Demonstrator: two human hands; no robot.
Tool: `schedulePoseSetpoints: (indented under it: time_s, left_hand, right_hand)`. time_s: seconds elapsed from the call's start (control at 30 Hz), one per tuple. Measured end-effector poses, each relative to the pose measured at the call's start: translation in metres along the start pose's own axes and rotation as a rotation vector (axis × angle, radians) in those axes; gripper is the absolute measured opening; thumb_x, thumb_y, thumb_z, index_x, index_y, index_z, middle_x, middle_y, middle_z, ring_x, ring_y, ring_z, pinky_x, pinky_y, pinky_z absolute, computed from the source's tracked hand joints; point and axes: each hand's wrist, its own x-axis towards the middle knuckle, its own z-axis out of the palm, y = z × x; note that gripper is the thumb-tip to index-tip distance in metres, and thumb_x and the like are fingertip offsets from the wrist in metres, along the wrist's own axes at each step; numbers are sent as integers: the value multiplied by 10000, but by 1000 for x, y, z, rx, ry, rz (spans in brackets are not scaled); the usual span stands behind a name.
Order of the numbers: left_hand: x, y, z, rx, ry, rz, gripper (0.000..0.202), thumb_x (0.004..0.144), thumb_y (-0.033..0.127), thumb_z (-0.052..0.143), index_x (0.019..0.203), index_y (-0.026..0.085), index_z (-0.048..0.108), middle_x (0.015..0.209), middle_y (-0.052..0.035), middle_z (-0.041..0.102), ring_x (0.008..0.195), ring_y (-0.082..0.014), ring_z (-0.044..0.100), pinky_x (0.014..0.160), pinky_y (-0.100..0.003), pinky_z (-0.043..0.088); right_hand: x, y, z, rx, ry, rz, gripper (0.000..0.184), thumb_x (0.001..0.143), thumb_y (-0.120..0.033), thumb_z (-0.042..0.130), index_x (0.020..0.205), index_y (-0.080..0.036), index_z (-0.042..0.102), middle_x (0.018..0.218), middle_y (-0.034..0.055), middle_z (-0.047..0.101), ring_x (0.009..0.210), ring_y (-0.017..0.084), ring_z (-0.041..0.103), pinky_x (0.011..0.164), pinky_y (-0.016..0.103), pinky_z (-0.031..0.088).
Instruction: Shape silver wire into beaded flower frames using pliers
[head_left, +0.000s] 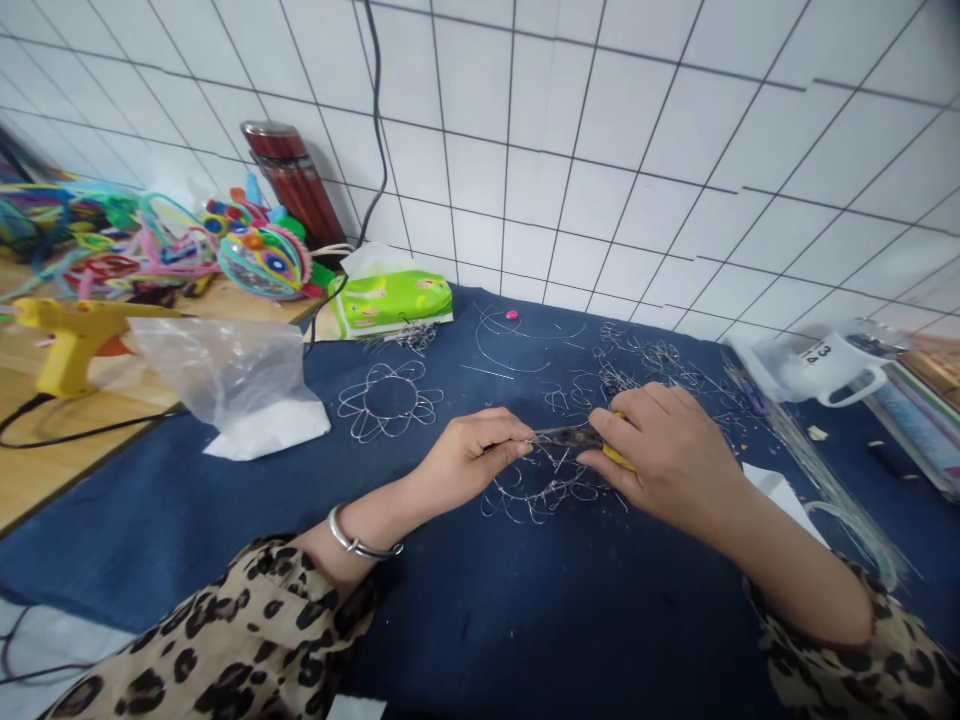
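My left hand (480, 450) pinches a thin wire between thumb and forefinger, at the edge of a flower-shaped wire ring (536, 492) with small pink dots. In my right hand (660, 450) is a pair of pliers (574, 437) with yellow handles, and the fingers wrap round them. The pliers' jaws point left and meet the wire close to my left fingertips. Whether the jaws are closed on it I cannot tell. A second flower-shaped wire ring (390, 402) lies flat on the blue cloth (450, 620), left of my hands.
Loose bent wires (645, 360) and a bundle of straight wires (832, 480) lie to the right, near a white mug (836, 370). At left are a plastic bag (232, 370), a yellow glue gun (67, 335), a green tissue pack (394, 303) and a red thermos (296, 185).
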Motion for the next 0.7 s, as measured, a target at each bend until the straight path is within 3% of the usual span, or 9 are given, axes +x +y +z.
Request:
schedulePoseSetpoints:
  time_s: [0.2,0.5,0.7]
  left_hand:
    - [0,0,0,36,-15,19,192,886,191,484,946,152,662,818,-57,616,738,-128,566,683,-257,475]
    - [-1,1,0,52,-36,27,169,876,164,493,902,140,659,807,-54,610,729,-125,558,669,-245,462]
    - [0,3,0,14,-60,18,165,876,175,499,886,138,660,799,-52,613,734,-125,560,680,-247,456]
  right_hand:
    - [-2,0,-4,-63,12,28,250,870,-397,471,922,-183,590,805,66,549,760,191,428,685,323,266]
    - [-6,0,-1,141,-51,83,336,883,-477,430,931,-200,612,769,40,557,744,167,473,654,287,299]
    - [-4,-3,-3,103,-91,31,285,853,-446,496,931,-193,602,802,55,562,756,183,451,687,309,293]
